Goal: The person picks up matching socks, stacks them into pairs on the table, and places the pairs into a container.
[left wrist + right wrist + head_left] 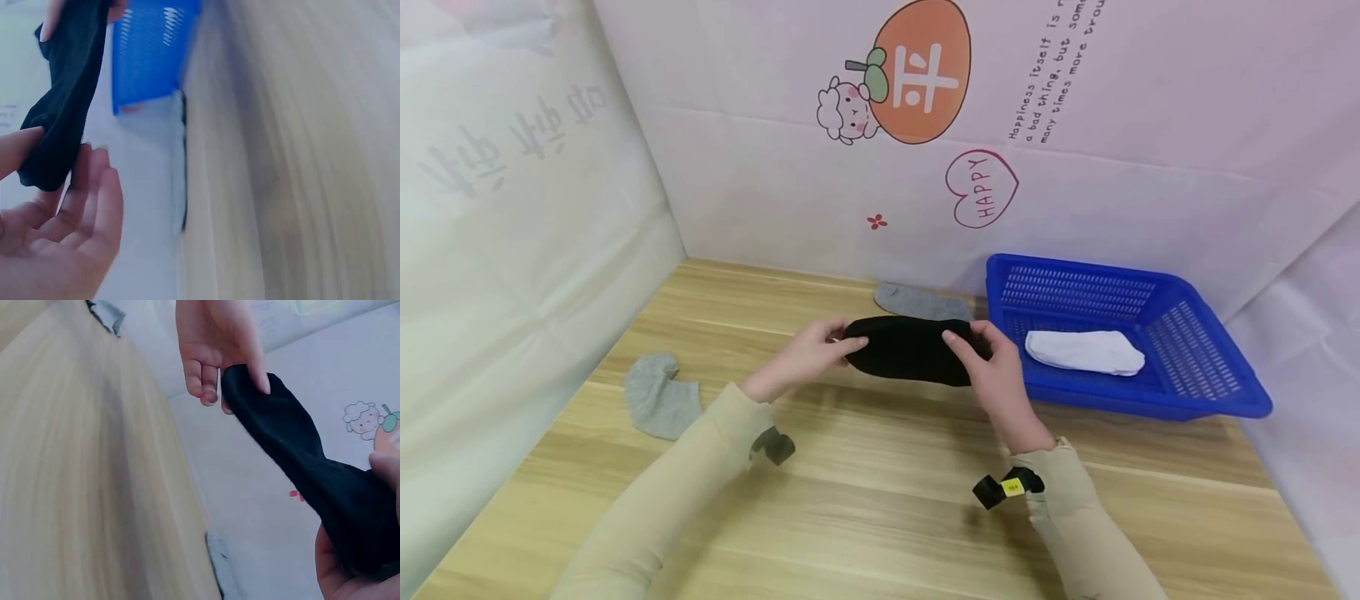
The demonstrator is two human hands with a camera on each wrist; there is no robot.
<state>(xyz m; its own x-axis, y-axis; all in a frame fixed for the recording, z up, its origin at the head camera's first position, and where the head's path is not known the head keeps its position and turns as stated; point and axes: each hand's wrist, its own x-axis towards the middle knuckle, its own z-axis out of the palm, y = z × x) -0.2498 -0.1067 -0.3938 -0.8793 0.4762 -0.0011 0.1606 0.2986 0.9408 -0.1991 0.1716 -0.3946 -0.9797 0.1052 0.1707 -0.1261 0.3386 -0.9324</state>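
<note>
A black sock (902,348) is stretched between both hands above the table. My left hand (811,357) pinches its toe end, thumb on the near face and fingers behind, as the left wrist view of the sock (65,94) shows. At the opposite end my right hand (992,367) grips it between thumb and fingers. Behind the black sock a grey sock (917,300) lies near the back wall, partly covered in the head view. Another grey sock (662,398) lies bent on the table to the left of my left forearm.
To the right stands a blue plastic basket (1206,333) with slotted walls, holding a folded white sock (1086,352). The wooden table (850,517) is bordered by printed white cloth walls (760,167) at the back and sides.
</note>
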